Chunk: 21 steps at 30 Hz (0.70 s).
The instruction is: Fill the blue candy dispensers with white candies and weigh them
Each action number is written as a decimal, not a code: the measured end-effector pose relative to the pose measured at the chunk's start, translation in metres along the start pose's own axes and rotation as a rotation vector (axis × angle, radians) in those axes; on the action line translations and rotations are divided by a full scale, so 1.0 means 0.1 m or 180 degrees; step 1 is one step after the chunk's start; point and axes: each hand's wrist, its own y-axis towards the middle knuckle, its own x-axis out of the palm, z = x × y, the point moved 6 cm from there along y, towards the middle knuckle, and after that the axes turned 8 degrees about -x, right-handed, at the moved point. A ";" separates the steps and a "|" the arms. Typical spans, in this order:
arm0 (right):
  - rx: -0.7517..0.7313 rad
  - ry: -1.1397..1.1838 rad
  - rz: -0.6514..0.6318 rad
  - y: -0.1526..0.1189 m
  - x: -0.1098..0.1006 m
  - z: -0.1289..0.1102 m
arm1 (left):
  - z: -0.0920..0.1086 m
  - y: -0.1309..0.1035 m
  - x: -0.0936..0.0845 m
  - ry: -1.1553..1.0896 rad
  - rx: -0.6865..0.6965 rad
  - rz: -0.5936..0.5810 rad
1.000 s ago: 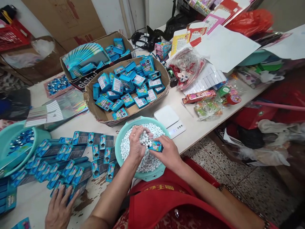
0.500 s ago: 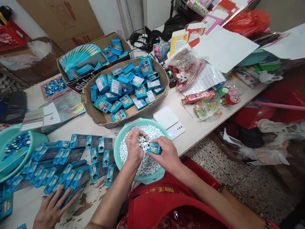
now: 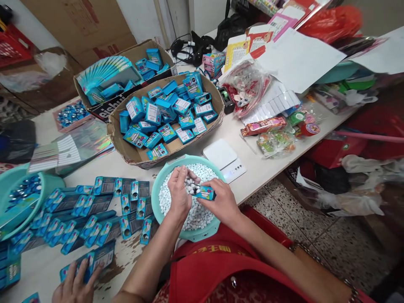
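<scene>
I'm watching the left hand [image 3: 179, 190] cupping candies [image 3: 191, 183] over a bowl [image 3: 155, 198], probably against spills, the right hand [image 3: 222, 201] pinching a box [image 3: 204, 193].

Single head-worn cam, above the red apron [image 3: 205, 273], facing forward and steeply down. Left hand [image 3: 179, 195], right hand [image 3: 219, 200] and tub [image 3: 155, 198] close, near mid-frame. Table [image 3: 255, 172] edge runs diagonally; floor [image 3: 290, 219] lower right; wall [image 3: 135, 19] farthest, along top.
</scene>
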 end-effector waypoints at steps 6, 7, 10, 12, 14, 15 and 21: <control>0.0014 0.0011 -0.0002 -0.02 0.00 -0.01 | 0.01 -0.03 0.05 0.0059 0.0046 -0.0080; 0.0026 0.0025 -0.0007 -0.02 0.00 -0.02 | 0.01 -0.03 0.05 0.0076 0.0062 -0.0099; 0.0054 0.0040 -0.0016 -0.02 0.00 -0.03 | 0.04 -0.04 0.06 0.0117 0.0157 -0.0087; 0.0091 0.0073 -0.0020 -0.02 0.00 -0.01 | 0.04 -0.04 0.04 0.0157 0.0195 -0.0055; 0.0116 0.0136 -0.0011 -0.02 0.01 0.01 | 0.03 -0.04 0.03 0.0216 0.0239 -0.0010; 0.0135 0.0169 0.0001 -0.03 0.02 0.02 | 0.01 -0.04 0.03 0.0258 0.0227 -0.0012; 0.0186 0.0273 0.0085 -0.02 0.01 0.00 | 0.01 -0.11 0.13 0.0226 0.0149 -0.0193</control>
